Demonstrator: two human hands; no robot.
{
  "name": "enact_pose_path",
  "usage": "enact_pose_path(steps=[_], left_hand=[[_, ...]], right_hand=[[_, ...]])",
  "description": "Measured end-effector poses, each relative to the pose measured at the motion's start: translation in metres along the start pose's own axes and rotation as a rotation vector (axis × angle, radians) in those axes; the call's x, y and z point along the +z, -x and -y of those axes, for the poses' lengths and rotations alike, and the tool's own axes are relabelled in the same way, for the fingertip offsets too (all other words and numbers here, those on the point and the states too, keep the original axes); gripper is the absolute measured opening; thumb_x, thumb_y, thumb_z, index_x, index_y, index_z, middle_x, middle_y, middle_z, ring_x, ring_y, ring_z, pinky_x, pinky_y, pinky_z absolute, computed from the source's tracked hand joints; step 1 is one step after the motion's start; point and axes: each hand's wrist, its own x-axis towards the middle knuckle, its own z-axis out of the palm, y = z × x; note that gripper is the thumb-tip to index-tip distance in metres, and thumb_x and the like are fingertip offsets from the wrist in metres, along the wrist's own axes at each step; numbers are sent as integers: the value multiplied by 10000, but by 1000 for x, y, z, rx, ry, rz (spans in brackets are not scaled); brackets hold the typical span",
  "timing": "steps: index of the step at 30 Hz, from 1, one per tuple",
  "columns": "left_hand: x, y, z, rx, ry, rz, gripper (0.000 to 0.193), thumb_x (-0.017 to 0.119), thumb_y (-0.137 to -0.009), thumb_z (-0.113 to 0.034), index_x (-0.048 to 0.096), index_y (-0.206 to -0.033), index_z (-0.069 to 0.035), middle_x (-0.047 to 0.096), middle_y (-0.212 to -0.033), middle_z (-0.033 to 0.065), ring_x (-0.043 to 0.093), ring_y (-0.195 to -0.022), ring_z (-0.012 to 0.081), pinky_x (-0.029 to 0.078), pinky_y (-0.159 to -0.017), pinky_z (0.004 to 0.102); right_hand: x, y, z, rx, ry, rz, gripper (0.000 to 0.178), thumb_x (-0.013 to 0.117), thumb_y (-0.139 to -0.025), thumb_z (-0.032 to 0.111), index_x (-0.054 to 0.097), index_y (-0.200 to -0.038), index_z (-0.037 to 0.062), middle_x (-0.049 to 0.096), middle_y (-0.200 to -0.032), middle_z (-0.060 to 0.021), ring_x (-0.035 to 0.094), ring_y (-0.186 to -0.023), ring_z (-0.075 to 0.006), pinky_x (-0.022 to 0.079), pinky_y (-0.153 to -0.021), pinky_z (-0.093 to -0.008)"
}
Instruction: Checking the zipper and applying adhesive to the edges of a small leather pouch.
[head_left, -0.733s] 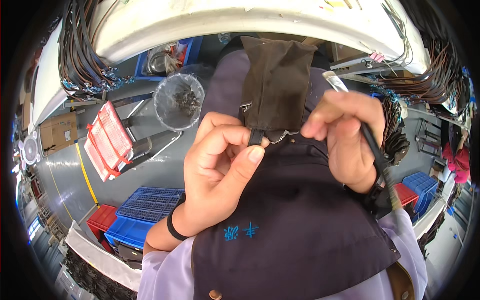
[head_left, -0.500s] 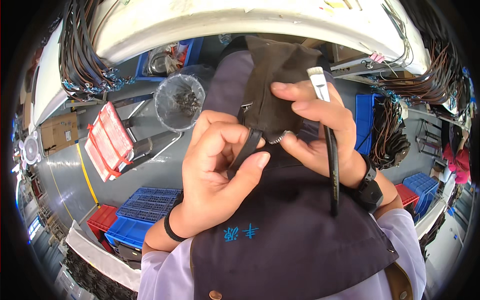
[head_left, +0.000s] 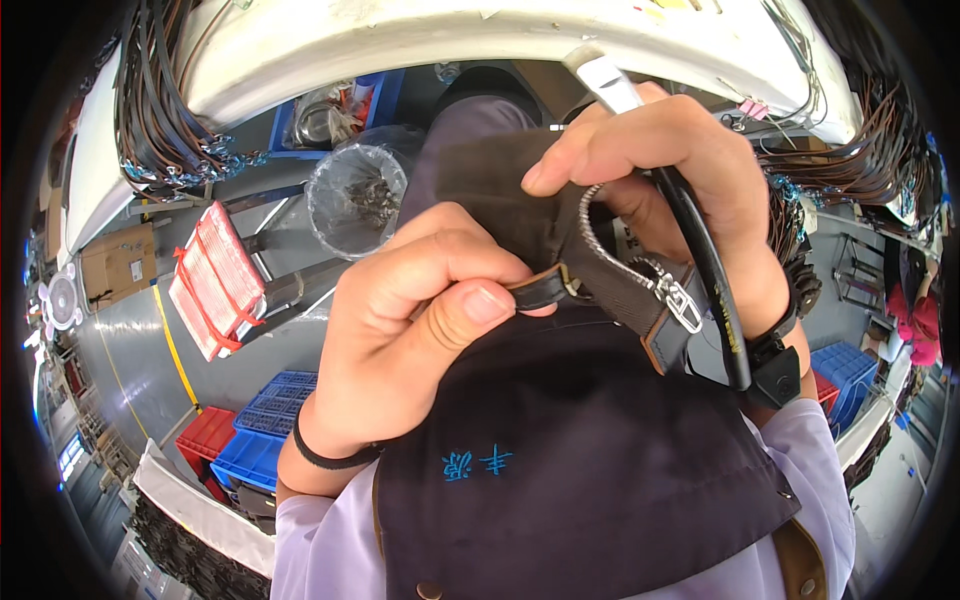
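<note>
A dark brown zippered pouch lies across my lap, its silver zipper curving open. The zipper's metal pull hangs near the right edge of the fabric. Between thumb and forefinger, my left hand pinches a short dark leather tab, which joins a small metal ring at the pouch. My right hand is closed on the pouch's upper side. That same hand carries a flat brush with a black handle; its pale bristles point up and left. Some of the right fingers are hidden behind the pouch.
Beyond my lap runs a white worktable. Bundles of straps hang at its left and right. A bin with a clear liner, a red-strapped bundle and blue crates stand to the left.
My right hand has risen to the right, turning the pouch so that the zipper and its pull show. The brush has tilted. My left hand has shifted slightly left and down.
</note>
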Motion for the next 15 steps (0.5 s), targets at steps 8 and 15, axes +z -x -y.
enact_pose_path(steps=[8,15], left_hand=[[10,7,6,-211,545,-18,221,532,-944,-175,619,-952,28,564,-885,59,542,-790,113,431,-724,233],[13,9,8,-206,503,-21,226,540,-941,-191,625,-943,18,565,-872,49,510,-774,100,416,-725,233]], right_hand=[[12,15,5,254,-196,-51,124,536,-863,-48,525,-968,19,637,-890,-171,642,-822,-223,489,-683,-291],[21,23,6,364,-299,-187,222,665,-725,-29,617,-929,43,621,-856,-65,620,-773,-189,476,-672,-275]])
